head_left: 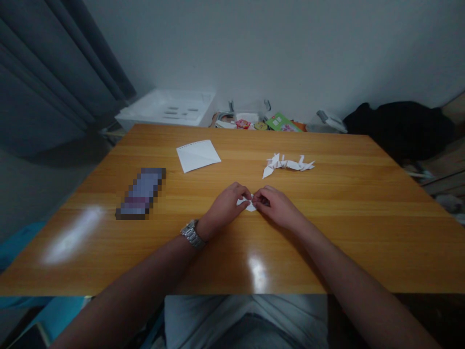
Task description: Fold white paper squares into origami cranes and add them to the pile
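A small folded piece of white paper (250, 207) is at the middle of the wooden table, between my two hands. My left hand (232, 201), with a metal watch on the wrist, pinches its left side between thumb and fingers. From the other side my right hand (274, 203) pinches the paper's right part, thumb and fingertips together. The fingers cover much of the paper, so its exact shape is partly hidden. Beyond my right hand lie several folded white paper figures (290, 165) in a row, touching one another.
A flat white sheet (198, 156) with a torn perforated edge lies at the back left. A blurred-out phone-like device (141, 194) rests on the left of the table (363, 208). Behind the far edge stand a white tray (127, 114), a green packet (281, 122) and dark cloth (399, 126).
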`<state>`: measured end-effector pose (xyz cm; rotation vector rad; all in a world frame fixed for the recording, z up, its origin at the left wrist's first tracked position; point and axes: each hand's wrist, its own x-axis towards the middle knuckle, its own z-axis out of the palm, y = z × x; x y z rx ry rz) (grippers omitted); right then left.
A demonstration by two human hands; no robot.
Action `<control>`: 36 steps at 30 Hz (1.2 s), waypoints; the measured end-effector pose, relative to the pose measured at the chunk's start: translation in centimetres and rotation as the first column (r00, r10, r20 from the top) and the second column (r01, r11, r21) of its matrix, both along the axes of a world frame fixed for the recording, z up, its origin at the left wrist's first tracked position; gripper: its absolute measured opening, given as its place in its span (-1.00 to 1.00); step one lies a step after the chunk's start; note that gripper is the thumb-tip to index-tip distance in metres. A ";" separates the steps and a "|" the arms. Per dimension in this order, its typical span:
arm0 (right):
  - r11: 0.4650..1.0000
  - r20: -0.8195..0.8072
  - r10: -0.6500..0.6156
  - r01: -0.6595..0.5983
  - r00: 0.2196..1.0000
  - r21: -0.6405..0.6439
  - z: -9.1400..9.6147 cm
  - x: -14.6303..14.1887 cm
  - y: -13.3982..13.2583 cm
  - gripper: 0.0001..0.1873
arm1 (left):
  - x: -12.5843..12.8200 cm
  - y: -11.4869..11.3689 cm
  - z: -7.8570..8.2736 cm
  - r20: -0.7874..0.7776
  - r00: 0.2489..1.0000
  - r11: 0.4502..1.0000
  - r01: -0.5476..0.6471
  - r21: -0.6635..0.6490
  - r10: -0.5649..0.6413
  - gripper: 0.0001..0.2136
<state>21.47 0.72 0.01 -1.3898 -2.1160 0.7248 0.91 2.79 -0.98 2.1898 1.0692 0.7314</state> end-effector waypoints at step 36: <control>0.927 0.361 0.140 -0.250 0.922 0.278 -0.5 2.2 -3.7 -0.63 | -1.1 -1.7 1.4 -0.343 0.934 0.969 0.167 0.183 -0.096 -0.79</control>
